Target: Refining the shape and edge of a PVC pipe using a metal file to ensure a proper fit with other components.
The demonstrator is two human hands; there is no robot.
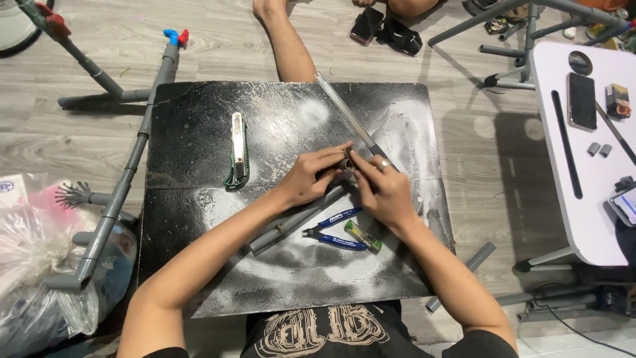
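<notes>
1. Nearest, blue-handled cutters (333, 230) and a small green tube (362, 236) lie idle on the dusty black board (199, 119).
2. Left hand (311, 176) and right hand (383, 189) both pinch a small grey fitting (345, 163) at the end of the grey pipes (295, 222); it looks partly seated, the joining unfinished.
3. Farther off, a utility knife (237, 149) and a metal ruler (344, 113) rest unused.

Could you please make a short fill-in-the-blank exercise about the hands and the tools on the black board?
1. Both hands, the left hand and the right hand, meet at one end of a grey ____.
2. The pliers have ____ handles.
3. The utility knife lies to the ____ of the hands.
4. A ring is on the ____ hand.

Missing words: pipe; blue; left; right
</notes>
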